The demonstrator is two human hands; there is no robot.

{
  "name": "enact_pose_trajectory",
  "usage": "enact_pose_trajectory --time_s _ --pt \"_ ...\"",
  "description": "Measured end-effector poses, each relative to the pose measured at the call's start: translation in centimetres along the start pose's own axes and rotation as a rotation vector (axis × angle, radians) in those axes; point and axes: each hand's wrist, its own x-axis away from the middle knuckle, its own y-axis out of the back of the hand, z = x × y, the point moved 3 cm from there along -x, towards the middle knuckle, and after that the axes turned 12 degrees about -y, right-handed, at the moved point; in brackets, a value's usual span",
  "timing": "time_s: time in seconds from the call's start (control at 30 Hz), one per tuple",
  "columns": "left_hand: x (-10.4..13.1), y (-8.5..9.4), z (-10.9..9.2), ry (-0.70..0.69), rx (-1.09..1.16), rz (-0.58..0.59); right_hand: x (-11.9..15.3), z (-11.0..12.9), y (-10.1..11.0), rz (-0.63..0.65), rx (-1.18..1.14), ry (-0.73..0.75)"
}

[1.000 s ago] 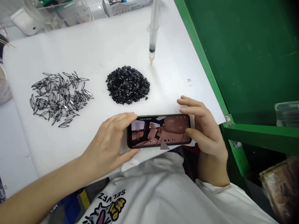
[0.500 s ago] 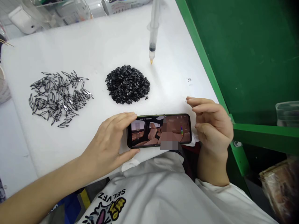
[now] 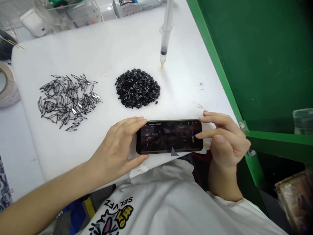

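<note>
A dark phone [image 3: 168, 137] lies sideways at the front edge of the white board, its screen lit with a dim picture and a small rainbow bar. My left hand [image 3: 117, 143] grips the phone's left end, fingers on top and thumb below. At the right end, my right hand [image 3: 225, 137] has a finger touching the screen near the rainbow bar and another finger at the top corner; its fingers are apart and hold nothing. Beyond the phone sits a heap of shiny black pieces [image 3: 137, 88]. Thin black outlined leaf-shaped pieces [image 3: 69, 101] are scattered to its left.
A syringe [image 3: 165, 42] with a yellow tip is at the back of the white board [image 3: 127, 39]. A tape roll [image 3: 8, 86] sits far left, a clear box [image 3: 73, 14] at the back left. Green metal framing [image 3: 276, 140] stands on the right.
My right hand has moved in onto the phone, and one finger now touches the screen. The screen picture has turned darker. The view has shifted slightly.
</note>
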Motion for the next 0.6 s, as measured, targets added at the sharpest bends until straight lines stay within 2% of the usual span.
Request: enact_pose_trajectory --time_s 0.17,0.37,0.6 --pt "0.01 0.03 -0.03 0.007 -0.001 0.005 0.01 -0.14 0.17 0.067 0.009 0.004" --pt "0.10 0.18 -0.08 0.004 -0.016 -0.013 0.01 -0.10 0.05 0.010 -0.014 -0.043" --pt "0.11 0.22 -0.16 -0.007 -0.019 -0.007 0.20 -0.43 0.23 0.027 0.031 -0.080"
